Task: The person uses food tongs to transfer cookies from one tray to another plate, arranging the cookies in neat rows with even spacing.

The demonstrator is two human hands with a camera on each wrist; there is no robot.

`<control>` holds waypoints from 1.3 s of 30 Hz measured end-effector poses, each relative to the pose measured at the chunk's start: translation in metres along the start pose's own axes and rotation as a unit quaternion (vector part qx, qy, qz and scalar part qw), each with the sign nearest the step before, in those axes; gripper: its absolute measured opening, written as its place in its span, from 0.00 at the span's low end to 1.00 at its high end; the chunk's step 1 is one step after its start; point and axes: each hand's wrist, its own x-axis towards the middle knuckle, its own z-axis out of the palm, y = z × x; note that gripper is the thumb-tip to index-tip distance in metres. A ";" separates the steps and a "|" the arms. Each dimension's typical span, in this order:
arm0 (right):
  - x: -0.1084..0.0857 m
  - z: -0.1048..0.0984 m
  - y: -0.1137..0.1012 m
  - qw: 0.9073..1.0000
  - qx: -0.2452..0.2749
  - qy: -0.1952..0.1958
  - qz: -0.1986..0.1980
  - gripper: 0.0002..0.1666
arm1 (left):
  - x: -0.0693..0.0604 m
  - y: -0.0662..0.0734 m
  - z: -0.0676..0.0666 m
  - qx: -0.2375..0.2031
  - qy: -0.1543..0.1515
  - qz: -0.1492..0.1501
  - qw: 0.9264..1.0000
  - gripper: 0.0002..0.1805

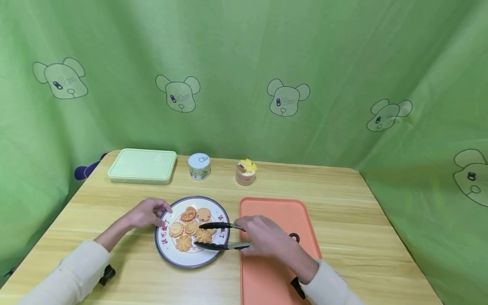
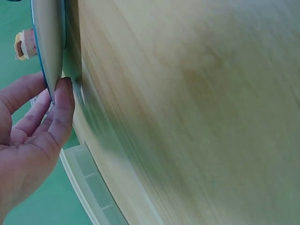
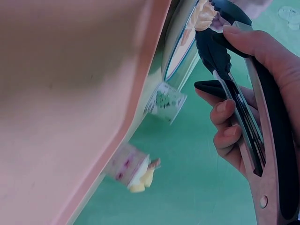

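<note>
A white plate with a blue rim holds several cookies, among them a pretzel-shaped cookie and a round swirl cookie. My left hand pinches the plate's left edge; in the left wrist view thumb and fingers sit on either side of that edge. Kitchen tongs with black tips are gripped in my right hand. Their spread tips reach over the plate, one on each side of a flower-shaped cookie. In the right wrist view the tongs point at a cookie; contact is hard to tell.
An orange tray lies right of the plate, under my right forearm. Along the back stand a pale green lidded box, a small can and a dessert cup with yellow topping. Green curtains surround the wooden table.
</note>
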 end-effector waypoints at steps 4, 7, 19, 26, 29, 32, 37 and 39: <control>0.003 0.003 -0.005 1.000 0.003 -0.012 -0.004 0.26 | 0.001 0.000 0.000 0.000 0.001 0.003 1.000 0.20; 0.003 0.005 -0.007 1.000 -0.002 -0.023 0.001 0.30 | 0.001 0.001 0.000 0.000 0.000 0.004 1.000 0.21; -0.001 0.005 -0.005 0.999 -0.011 -0.029 0.018 0.34 | 0.001 0.003 -0.001 0.002 -0.001 0.007 1.000 0.20; -0.014 -0.006 0.010 0.999 0.012 -0.010 0.052 0.39 | 0.000 0.003 0.000 0.006 0.002 0.003 1.000 0.20; -0.022 -0.008 0.022 0.996 0.027 0.000 0.079 0.40 | 0.000 0.002 0.000 0.007 0.002 0.002 1.000 0.20; -0.029 -0.009 0.036 0.992 0.044 0.012 0.114 0.42 | -0.001 0.002 0.000 0.007 0.002 -0.001 1.000 0.20; -0.042 -0.010 0.062 0.985 0.043 0.027 0.165 0.47 | 0.000 0.000 0.001 0.008 0.002 -0.002 1.000 0.20; -0.046 -0.010 0.072 0.983 0.039 0.035 0.179 0.49 | 0.000 -0.001 0.001 0.007 0.002 -0.005 1.000 0.20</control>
